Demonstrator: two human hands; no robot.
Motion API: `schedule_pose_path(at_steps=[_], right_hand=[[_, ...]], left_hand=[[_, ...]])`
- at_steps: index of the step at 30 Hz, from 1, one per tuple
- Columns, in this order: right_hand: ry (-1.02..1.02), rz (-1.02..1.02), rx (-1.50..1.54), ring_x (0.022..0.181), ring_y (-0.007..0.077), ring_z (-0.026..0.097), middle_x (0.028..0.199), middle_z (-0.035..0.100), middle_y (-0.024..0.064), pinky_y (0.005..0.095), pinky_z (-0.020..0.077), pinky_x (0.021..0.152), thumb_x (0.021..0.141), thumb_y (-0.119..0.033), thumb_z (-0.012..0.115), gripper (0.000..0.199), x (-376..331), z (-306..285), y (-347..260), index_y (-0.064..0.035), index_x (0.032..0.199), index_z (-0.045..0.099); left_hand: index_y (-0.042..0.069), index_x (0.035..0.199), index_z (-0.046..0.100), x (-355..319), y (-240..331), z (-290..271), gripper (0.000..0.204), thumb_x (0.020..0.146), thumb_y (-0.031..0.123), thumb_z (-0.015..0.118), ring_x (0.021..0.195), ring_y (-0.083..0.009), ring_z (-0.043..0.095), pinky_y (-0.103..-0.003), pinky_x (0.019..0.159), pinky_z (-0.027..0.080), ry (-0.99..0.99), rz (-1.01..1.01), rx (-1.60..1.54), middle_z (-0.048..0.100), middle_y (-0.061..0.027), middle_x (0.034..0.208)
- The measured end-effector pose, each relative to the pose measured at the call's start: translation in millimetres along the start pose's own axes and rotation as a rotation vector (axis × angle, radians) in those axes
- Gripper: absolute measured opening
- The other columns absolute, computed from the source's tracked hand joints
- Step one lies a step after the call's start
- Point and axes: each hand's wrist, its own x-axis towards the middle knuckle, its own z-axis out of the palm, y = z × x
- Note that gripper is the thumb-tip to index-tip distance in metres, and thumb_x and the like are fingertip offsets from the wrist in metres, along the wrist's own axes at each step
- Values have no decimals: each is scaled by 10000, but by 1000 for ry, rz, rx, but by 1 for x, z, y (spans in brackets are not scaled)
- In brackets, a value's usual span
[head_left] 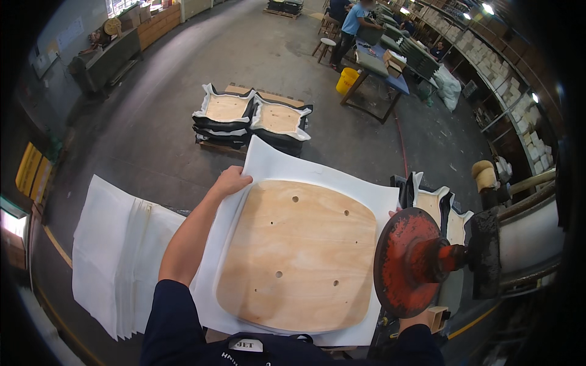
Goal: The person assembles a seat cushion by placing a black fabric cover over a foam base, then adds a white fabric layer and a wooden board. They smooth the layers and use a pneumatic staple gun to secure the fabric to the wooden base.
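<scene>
— Fingers [239,178] of left hand [231,182]?
— Curled over far-left edge of white foam sheet [274,163], pinching it lightly. Forearm stretched across from lower edge, dark sleeve at elbow.

— Right hand [394,213]?
— Almost wholly hidden behind round orange-red disc [404,261]. Only a fingertip seen at sheet's right edge; cannot tell how far open or what gripped.

— And on the sheet?
— One plywood seat panel [299,256], rounded corners, five small holes counted, lying flat on foam, directly ahead between both arms. Foam showing all round as a white border.

— Left of that?
— One stack of more white foam sheets [116,256], fanned edges, just beside the panel's sheet.

— Right?
— Disc on a dark machine arm [485,244], overlapping sheet's right edge. Behind it, two upright padded seats [434,204] with pale wood backs and white trim.

— Further out?
— Two piles of finished seats [253,119] on a pallet on grey concrete floor [152,122], wood side up, black and white edges. One yellow bucket [347,80] by a blue worktable [381,70]. One person in a light blue shirt [354,21] standing there; two wooden stools [326,43] close by.

— Packages, signs?
— Rows of pale boxes [488,61] on long shelving at right. Brown carton [394,61] on worktable. Yellow panels [30,171] against left wall; pale sheets pinned on wall at far upper left, too small to tell more.
</scene>
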Motion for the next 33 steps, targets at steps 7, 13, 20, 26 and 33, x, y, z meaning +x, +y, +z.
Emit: schedule_pose_path(at_steps=[7,13,20,26,33], right_hand=[[-10,-27,-35,938,229,684,1140,678,118,348,576,809,950,-230,609,420,22,7,-7,2,1298,565],[-10,-51,-44,940,224,682,1147,676,116,344,573,811,954,-225,607,416,32,7,-7,3,1300,565],[-4,-63,-54,943,218,679,1155,675,114,339,571,813,959,-218,605,412,38,7,-4,4,1304,565],[8,-57,-57,946,213,677,1162,673,112,334,568,816,963,-213,603,409,33,2,2,5,1307,566],[20,-47,-52,949,207,675,1170,672,110,329,566,818,967,-206,601,405,30,2,9,7,1310,566]], left_hand=[[-43,1280,590,-5,1,10,521,831,213,649,1040,-291,658,-405,905,514,-22,-55,-347,669,-199,1164],[-25,1229,591,-9,0,-1,470,926,334,589,880,-242,636,-416,762,528,-146,-219,-939,640,-123,970],[-73,1297,587,16,-12,10,627,998,462,455,973,-286,666,-451,829,533,-141,-329,-438,663,-188,1119],[-80,1205,646,16,10,-1,499,952,317,481,989,-357,694,-425,874,533,-114,-45,274,695,-265,1104],[35,1350,591,0,14,-8,513,962,367,539,1132,-277,644,-408,938,528,-229,-69,-205,650,-161,1277]])
